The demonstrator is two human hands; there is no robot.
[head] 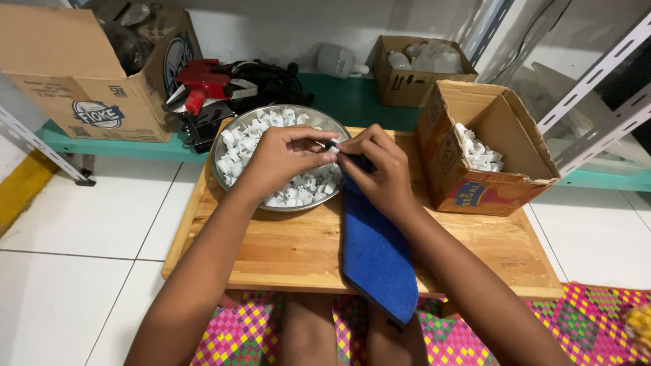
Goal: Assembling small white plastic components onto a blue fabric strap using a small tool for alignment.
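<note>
White plastic clip (332, 144), small, pinched between left hand (281, 157), right hand (380, 169)

Even, fairly bright indoor light falls from above, and shadows stay soft. The white floor tiles (88, 224) carry a mild sheen, and the steel bowl (234, 125) glints along its far rim. Focus is sharp in the middle. Wide-lens distortion bends the shelf struts (597, 74) at the right edge, and the near corners look slightly soft.
</note>
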